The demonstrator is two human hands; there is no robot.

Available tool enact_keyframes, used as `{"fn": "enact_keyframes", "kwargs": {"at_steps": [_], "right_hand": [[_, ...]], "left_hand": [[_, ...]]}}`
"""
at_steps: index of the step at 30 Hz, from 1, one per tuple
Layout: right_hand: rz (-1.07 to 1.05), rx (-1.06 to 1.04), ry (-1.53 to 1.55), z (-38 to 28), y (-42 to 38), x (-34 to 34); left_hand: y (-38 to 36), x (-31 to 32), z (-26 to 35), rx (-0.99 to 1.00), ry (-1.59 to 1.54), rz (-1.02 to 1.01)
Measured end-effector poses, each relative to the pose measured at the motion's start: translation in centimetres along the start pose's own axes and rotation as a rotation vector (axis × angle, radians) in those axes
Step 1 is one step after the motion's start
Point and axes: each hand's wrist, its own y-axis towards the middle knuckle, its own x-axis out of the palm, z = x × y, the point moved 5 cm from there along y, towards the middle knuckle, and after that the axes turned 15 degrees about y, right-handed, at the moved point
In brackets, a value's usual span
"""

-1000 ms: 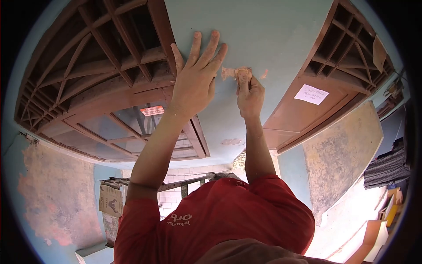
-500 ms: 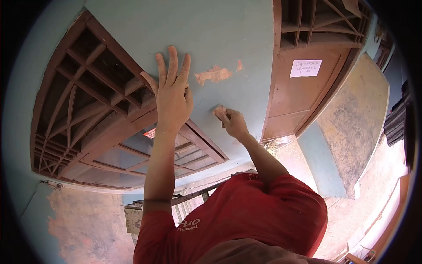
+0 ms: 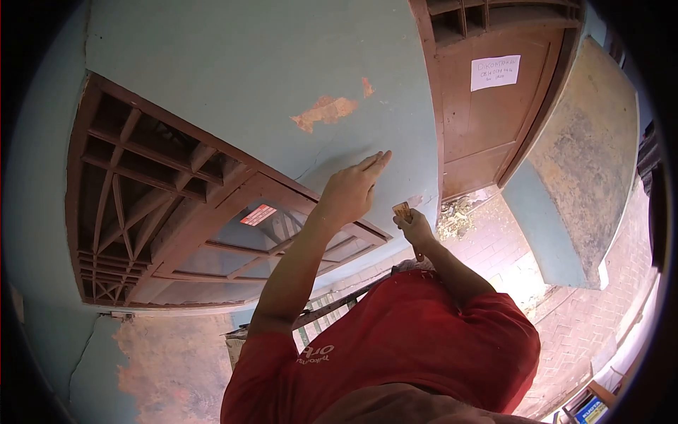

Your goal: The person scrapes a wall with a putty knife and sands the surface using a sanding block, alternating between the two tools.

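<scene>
Now lower on the pale blue-green plastered wall (image 3: 233, 63): left hand (image 3: 349, 191), fingers together, flat against it; right hand (image 3: 415, 227) pinching a small tan block (image 3: 402, 210), probably sandpaper, near the wall's lower edge, below the bare patch (image 3: 325, 111) sanded earlier.

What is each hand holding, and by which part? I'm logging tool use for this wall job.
The right hand pinches a small tan scraping piece by its lower end. The left hand holds nothing; it lies flat against the blue-green wall.
</scene>
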Motion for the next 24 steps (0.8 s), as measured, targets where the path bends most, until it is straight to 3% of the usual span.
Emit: {"fn": "enact_keyframes", "kwargs": {"at_steps": [5,9,11,13,14,17,23,24], "right_hand": [[0.113,-0.013,-0.033,-0.5,-1.3,-1.6],[0.064,0.061,-0.063,-1.1,-1.1,-1.7],[0.056,0.167,0.2,-2.3,-1.7,-1.3],[0.068,0.068,0.119,-1.0,-0.5,-1.0],[0.085,-0.037,0.046,-0.4,0.1,-0.8],[0.17,-0.061,0.066,1.2,0.4,0.0],[0.049,0.063,0.153,0.7,-0.7,2.0],[0.026,0.079,0.139,0.9,-0.6,2.5]], "left_hand": [[-0.4,-6.7,1.3,-0.044,-0.2,0.044],[-2.3,-7.9,1.0,0.002,-0.278,0.02],[-4.0,-9.0,1.0,0.008,-0.259,0.032],[-6.3,-10.7,1.0,0.007,-0.249,0.046],[-7.7,-11.9,0.7,-0.02,-0.233,0.068],[-12.3,-15.7,-0.8,-0.124,-0.196,0.152],[-24.3,-17.7,-2.1,-0.383,-0.092,0.119],[-26.4,-16.7,-2.5,-0.593,-0.253,0.093]]}}
